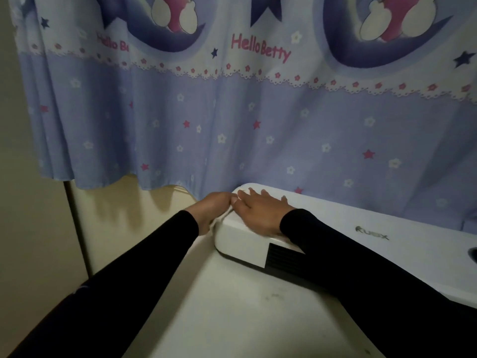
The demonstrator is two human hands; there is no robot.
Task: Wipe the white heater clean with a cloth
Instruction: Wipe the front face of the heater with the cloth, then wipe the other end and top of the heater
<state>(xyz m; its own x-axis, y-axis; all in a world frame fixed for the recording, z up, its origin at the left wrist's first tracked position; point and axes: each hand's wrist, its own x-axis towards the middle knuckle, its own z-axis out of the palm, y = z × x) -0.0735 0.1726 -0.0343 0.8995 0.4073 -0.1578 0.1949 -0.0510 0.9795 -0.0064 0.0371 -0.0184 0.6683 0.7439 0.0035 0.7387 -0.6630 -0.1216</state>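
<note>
The white heater (242, 241) lies on its side on a white surface, with a dark grille (284, 257) on its near face and a grey logo (371, 232) on top. My left hand (209, 208) is curled against the heater's left end, and a thin strip of white cloth (222, 216) shows between its fingers and the casing. Most of the cloth is hidden by the hand. My right hand (260, 213) rests flat on the heater's top near that same end, fingers spread. Both arms wear black sleeves.
A blue patterned curtain (232, 125) hangs right behind the heater, its hem touching the heater's back edge. The pale tabletop (232, 306) stretches toward me. A cream wall with a vertical edge (77, 228) stands at the left.
</note>
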